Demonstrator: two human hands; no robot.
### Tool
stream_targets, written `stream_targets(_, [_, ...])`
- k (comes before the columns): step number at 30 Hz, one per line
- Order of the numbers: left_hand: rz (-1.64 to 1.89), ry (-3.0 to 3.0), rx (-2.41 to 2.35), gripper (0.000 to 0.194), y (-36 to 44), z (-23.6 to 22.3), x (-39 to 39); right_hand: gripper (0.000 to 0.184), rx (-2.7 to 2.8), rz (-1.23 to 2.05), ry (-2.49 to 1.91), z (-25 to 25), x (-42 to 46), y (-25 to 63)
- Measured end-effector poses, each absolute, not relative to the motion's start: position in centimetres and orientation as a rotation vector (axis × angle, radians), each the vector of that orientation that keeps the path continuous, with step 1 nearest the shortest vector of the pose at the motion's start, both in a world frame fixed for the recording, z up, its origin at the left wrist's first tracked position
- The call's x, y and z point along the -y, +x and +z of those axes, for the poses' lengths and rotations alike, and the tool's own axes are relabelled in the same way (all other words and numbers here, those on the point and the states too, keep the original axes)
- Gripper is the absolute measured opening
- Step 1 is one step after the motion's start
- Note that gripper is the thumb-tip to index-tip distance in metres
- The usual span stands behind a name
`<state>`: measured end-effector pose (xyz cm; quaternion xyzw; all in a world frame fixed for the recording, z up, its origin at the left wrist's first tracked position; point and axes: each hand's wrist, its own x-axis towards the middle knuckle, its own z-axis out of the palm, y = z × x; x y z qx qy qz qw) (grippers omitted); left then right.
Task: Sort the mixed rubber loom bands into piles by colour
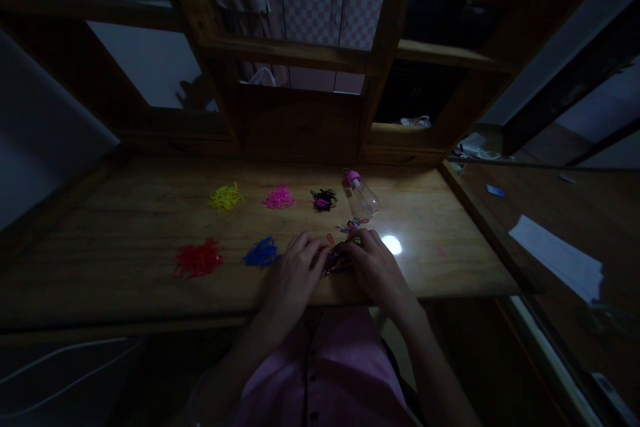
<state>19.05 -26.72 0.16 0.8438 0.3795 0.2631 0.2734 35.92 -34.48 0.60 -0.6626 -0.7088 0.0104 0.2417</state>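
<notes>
My left hand [300, 263] and my right hand [377, 265] meet at the front of the wooden desk, fingers bent and pinched close together. Between them lies a mixed pile of small thin looped pieces [337, 261], mostly dark, partly covered by my fingers. What each fingertip grips is too small and dark to make out. Just beyond is a small multicoloured heap [351, 225]. Left of my left hand sits a blue pile [261, 252], then a red pile [199, 258]. Farther back are yellow [227, 197], pink [279, 197] and black pieces [325, 199], the last with some magenta among them.
A clear bulb-shaped bottle [365, 200] with a pink cap lies behind my right hand. Wooden shelving [300, 123] rises at the back of the desk [125, 213]. On the right-hand surface lie white papers [557, 257] and a small blue packet [495, 191].
</notes>
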Motion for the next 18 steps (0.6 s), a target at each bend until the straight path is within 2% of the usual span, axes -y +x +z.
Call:
stream_targets(8, [0.758,2.156,-1.043,0.018,18.6,-0.3,26.3,0.021,1.73,0.081,-1.769,-0.5,34.1,36.4])
stream_targets(14, [0.76,1.875,-0.92,0.023,18.9,0.0,25.9,0.015,1.343,0.385,-1.642,0.7,34.4,36.7])
stream_targets(18, [0.738,1.619,-0.833,0.024,19.6,-0.2,25.7,0.019,1.064,0.604,-1.606,1.0,34.6,37.1])
